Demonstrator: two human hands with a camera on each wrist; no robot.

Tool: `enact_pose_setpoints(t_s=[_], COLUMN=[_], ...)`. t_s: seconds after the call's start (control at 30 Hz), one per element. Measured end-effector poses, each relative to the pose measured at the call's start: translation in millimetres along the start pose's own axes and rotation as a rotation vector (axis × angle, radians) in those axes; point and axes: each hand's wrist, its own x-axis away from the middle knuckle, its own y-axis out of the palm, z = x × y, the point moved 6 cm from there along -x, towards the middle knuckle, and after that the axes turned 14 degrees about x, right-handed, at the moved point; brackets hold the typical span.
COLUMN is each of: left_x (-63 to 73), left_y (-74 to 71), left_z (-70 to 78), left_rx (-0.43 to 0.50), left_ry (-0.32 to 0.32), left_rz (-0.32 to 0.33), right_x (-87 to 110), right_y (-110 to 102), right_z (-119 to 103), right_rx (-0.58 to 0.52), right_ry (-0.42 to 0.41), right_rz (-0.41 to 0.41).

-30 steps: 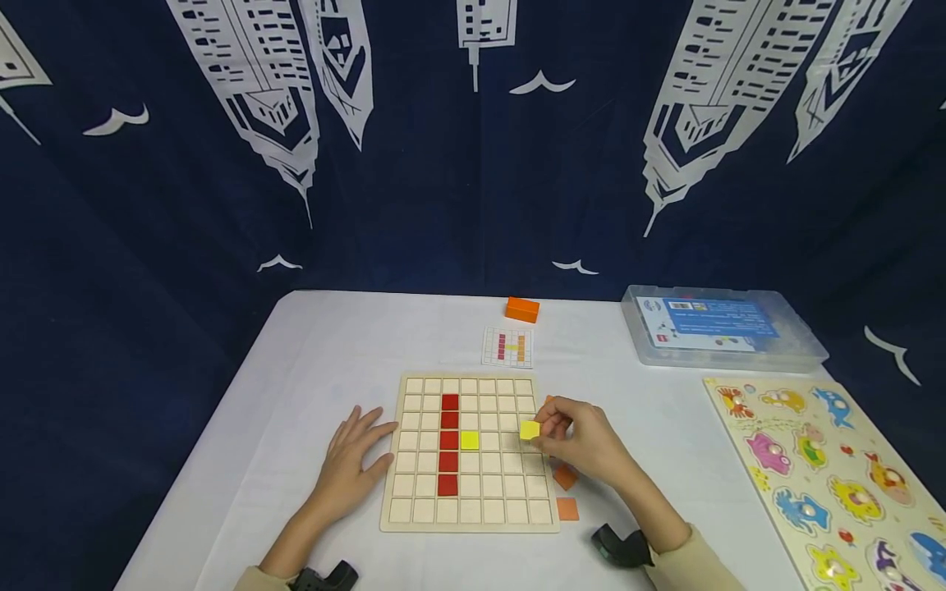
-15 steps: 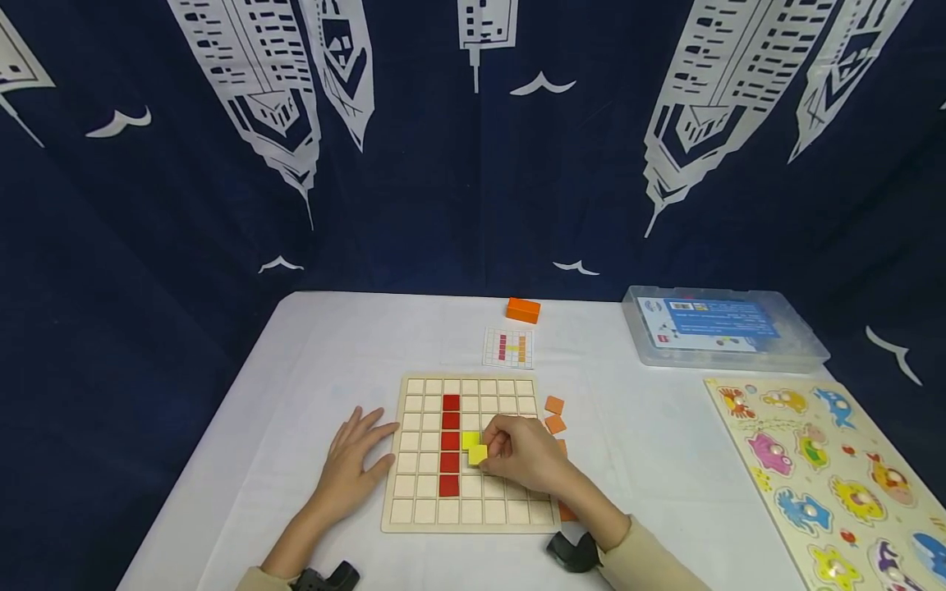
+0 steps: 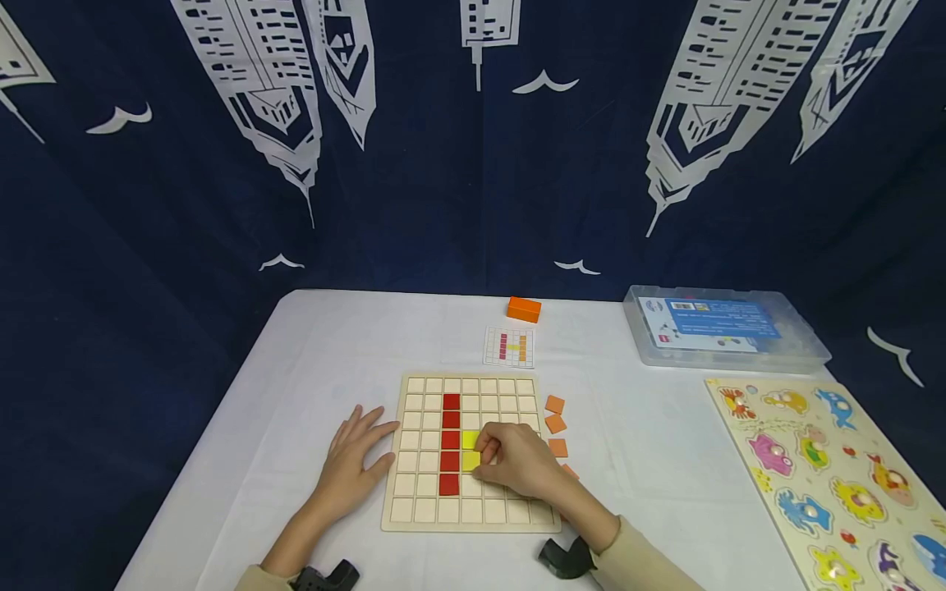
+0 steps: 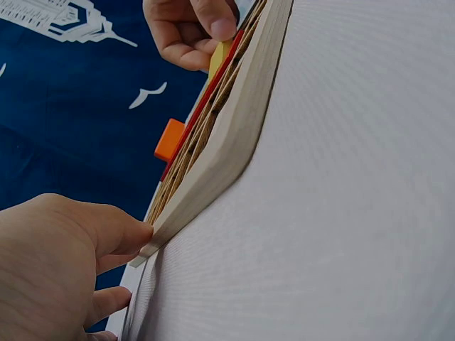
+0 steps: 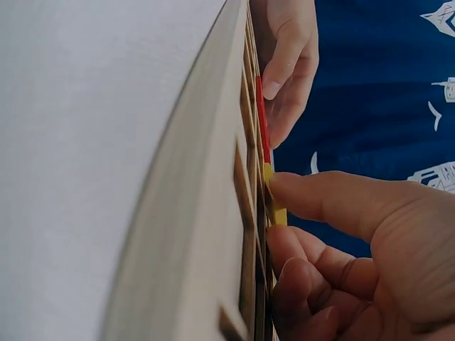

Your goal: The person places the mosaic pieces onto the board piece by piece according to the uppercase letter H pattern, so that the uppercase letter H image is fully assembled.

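A wooden grid board (image 3: 423, 513) lies on the table with a column of red tiles (image 3: 450, 441) set in its cells. Right beside that column sits one yellow square tile (image 3: 470, 439). A second yellow tile (image 3: 470, 462) is just below it, and my right hand (image 3: 521, 460) pinches this one between thumb and fingers, low over its cell. The same tile (image 5: 279, 213) shows edge-on at the fingertips in the right wrist view. My left hand (image 3: 347, 472) lies flat with fingers spread, its thumb (image 4: 135, 231) touching the board's left edge.
Several loose orange tiles (image 3: 556, 423) lie along the board's right side. Behind the board are a small pattern card (image 3: 509, 347) and an orange block (image 3: 524, 309). A clear plastic case (image 3: 724, 328) and an animal puzzle board (image 3: 828, 468) stand at the right.
My right hand has carried the yellow tile leftward from the board's right edge to the cell below the other yellow tile, uncovering the orange tiles. The left hand stays put.
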Motion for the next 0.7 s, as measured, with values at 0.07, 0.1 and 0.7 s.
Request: enact_pose_setpoints(t_s=[0.07, 0.1, 0.7], left_x=[0.0, -0.1, -1.0], left_y=[0.1, 0.2, 1.5], left_z=[-0.1, 0.1, -0.3], left_rx=[-0.001, -0.002, 0.000], left_ry=[0.000, 0.001, 0.003], left_rz=[0.000, 0.001, 0.001], right_x=[0.2, 0.5, 41.0], right_y=[0.3, -0.3, -83.8], right_z=[-0.6, -1.1, 46.6], right_rx=[-0.004, -0.007, -0.121], right_ry=[-0.003, -0.003, -0.006], right_rz=[-0.004, -0.004, 0.221])
